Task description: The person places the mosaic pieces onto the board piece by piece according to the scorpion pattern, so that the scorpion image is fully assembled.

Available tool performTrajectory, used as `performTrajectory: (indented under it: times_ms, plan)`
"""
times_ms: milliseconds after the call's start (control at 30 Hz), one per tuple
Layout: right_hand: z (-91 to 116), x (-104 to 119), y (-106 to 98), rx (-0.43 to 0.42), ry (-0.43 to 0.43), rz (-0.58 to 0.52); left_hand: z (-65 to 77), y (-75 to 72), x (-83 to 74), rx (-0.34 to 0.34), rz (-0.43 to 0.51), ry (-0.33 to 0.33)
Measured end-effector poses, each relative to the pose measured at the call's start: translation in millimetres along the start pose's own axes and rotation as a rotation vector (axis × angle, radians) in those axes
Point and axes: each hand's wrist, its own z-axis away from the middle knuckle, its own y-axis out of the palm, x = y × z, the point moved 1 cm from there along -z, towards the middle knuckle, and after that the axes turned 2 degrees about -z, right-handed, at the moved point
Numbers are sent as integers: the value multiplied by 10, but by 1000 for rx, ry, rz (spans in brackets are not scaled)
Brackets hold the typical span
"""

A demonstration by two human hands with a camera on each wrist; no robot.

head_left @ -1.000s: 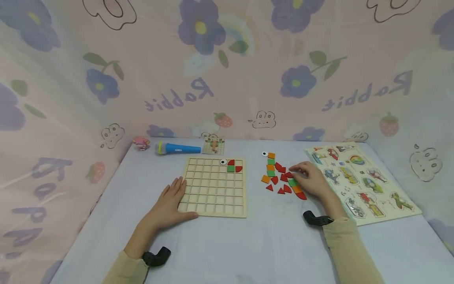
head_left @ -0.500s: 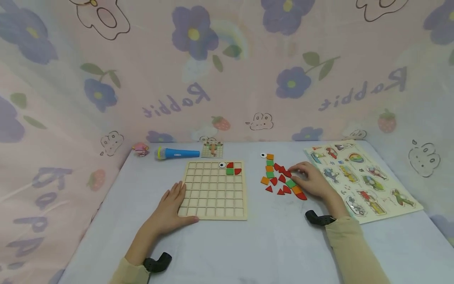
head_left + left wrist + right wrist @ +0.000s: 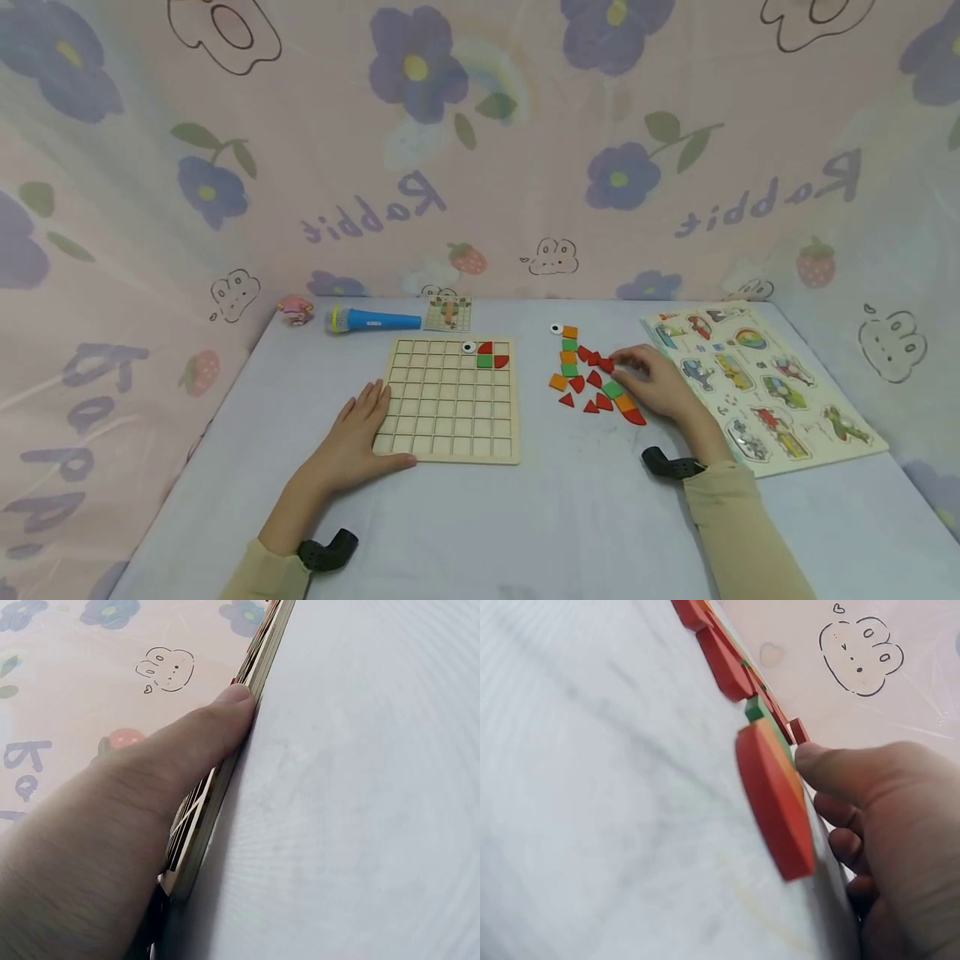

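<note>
My left hand lies spread at the left edge of a wooden grid board, fingers along its side and thumb at its near corner. In the left wrist view the thumb presses on the board's rim. An eye tile, a green square and two red quarter-rounds sit in the board's upper right cells. To the right, my right hand pinches a small red piece between thumb and fingers, among loose tiles. A row of green, orange and red tiles lies just below its fingers.
Loose orange, green and red tiles lie between board and right hand. A picture puzzle board is at the right. Behind the grid board are a patterned card, a blue toy microphone and a pink figurine.
The right hand has shifted slightly, and the red piece at its fingertips has moved a little away from the green tile. The left hand has stayed on the board.
</note>
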Motion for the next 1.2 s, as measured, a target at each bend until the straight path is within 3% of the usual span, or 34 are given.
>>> performTrajectory:
  times_ms: [233, 467, 600, 767, 1000, 1200]
  plan:
    - [-15, 103, -38, -17, 38, 7, 7, -9, 4, 6, 2, -5]
    - [-135, 698, -1, -28, 7, 7, 9, 3, 5, -5, -11, 2]
    - [-230, 1110, 213, -3, 0, -50, 8, 0, 8, -11, -20, 6]
    - [-435, 1442, 611, 45, 7, -59, 8, -12, 7, -7, -11, 0]
    - [-651, 1622, 1073, 65, 49, -121, 5, -7, -1, -5, -6, -3]
    - [-717, 1687, 1255, 87, 12, -59, 11, -4, -16, -7, -9, -8]
